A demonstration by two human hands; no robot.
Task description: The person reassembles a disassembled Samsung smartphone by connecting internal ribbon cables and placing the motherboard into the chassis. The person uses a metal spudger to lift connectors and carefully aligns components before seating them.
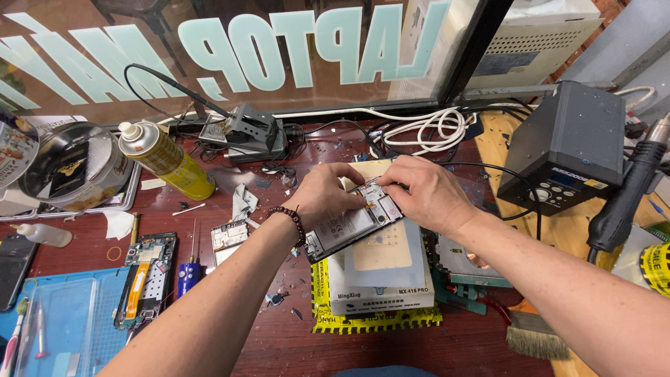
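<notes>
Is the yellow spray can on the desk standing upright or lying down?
Lying tilted: the yellow spray can leans on the desk, white nozzle pointing upper left.

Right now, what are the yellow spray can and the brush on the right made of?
The spray can looks like painted metal with a glossy yellow coat, since light glints along its side; its white cap looks plastic. The brush seems to have a wooden handle, orange-brown and matt, with pale bristles that could be hair or plastic.

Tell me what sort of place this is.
Most likely a phone and electronics repair bench. Both hands work on an opened phone; a second stripped phone lies on a blue mat, and a soldering iron stand and black rework station sit behind.
</notes>
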